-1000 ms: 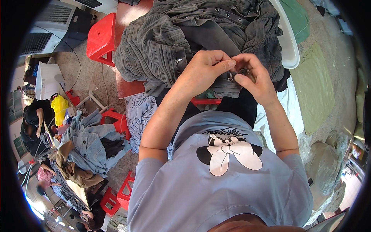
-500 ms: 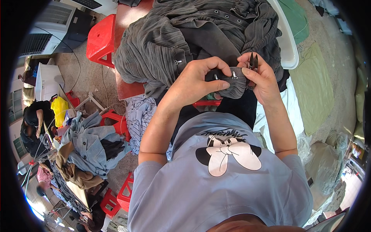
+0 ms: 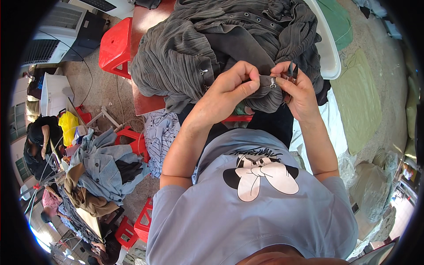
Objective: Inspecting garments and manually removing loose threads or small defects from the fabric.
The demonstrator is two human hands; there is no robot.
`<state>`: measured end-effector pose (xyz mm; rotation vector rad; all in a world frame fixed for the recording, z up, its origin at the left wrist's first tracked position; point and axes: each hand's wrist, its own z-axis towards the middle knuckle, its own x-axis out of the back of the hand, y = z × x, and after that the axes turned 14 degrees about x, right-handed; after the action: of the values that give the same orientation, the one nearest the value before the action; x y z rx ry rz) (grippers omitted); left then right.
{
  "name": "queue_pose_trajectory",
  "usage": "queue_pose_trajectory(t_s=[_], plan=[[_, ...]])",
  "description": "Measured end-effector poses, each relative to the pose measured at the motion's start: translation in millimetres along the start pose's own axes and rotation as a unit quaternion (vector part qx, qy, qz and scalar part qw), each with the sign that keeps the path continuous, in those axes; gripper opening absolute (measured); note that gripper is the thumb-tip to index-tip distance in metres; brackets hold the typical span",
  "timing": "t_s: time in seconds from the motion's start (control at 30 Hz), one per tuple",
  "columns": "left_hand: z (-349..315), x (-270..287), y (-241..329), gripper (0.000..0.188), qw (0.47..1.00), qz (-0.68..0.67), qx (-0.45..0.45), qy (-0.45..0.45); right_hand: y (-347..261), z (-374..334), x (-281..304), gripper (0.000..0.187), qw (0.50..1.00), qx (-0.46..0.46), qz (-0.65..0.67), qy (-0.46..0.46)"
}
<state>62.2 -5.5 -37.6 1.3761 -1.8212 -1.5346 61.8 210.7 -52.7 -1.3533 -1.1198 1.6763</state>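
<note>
A heap of dark grey ribbed garments [image 3: 170, 53] lies in front of me, with a row of metal eyelets along one band. Between my hands is the edge of a ribbed garment [image 3: 266, 100], bearing a small silver metal hook [image 3: 273, 83]. My left hand [image 3: 223, 98] is closed, thumb and forefinger pinching at the left end of this edge. My right hand [image 3: 302, 97] grips the edge beside the hook. It also holds small dark thread snips [image 3: 293, 72], their blades pointing away from me; the handles are hidden in the palm.
The heap rests on a reddish table [image 3: 148, 104], next to a white plastic tub [image 3: 332, 62]. A red stool [image 3: 115, 44] stands to the left. Blue striped cloth [image 3: 160, 137] lies near my left arm. Farther left, several people work around more garments [image 3: 99, 165]. Green sheeting [image 3: 360, 101] covers floor at right.
My left hand has drawn back from the hook, and its fingers have closed into a pinch. The held edge has shifted slightly right; the snips have tilted a little.
</note>
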Motion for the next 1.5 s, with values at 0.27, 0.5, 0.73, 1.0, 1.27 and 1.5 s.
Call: queue_pose_trajectory(t_s=[0.27, 0.5, 0.73, 1.0, 1.27, 1.5], plan=[[2.0, -2.5, 6.2, 0.026, 0.996, -0.088, 0.009, -0.004, 0.0, -3.5, -8.4, 0.015, 0.984, 0.075, -0.159, -0.019], [3.2, -5.8, 6.8, 0.041, 0.988, -0.145, 0.028, 0.043, -23.7, -9.6, -23.5, 0.019, 0.824, 0.351, -0.437, -0.080], [2.9, -6.3, 4.7, 0.045, 0.989, -0.121, 0.042, 0.069, -15.7, -5.4, -25.1, 0.019, 0.841, 0.289, -0.453, -0.058], [5.3, -6.5, 2.5, 0.047, 0.986, -0.139, 0.024, 0.085, -16.6, -10.5, -24.2, 0.017, 0.843, 0.293, -0.446, -0.064], [5.7, -6.0, 2.8, 0.046, 0.989, -0.124, 0.038, 0.077, -14.5, -2.2, -12.9, 0.014, 0.857, 0.268, -0.439, -0.033], [7.3, -4.8, -1.0, 0.035, 0.991, -0.098, 0.042, 0.080, -31.8, 12.1, 24.9, 0.012, 0.815, 0.244, -0.519, 0.085]])
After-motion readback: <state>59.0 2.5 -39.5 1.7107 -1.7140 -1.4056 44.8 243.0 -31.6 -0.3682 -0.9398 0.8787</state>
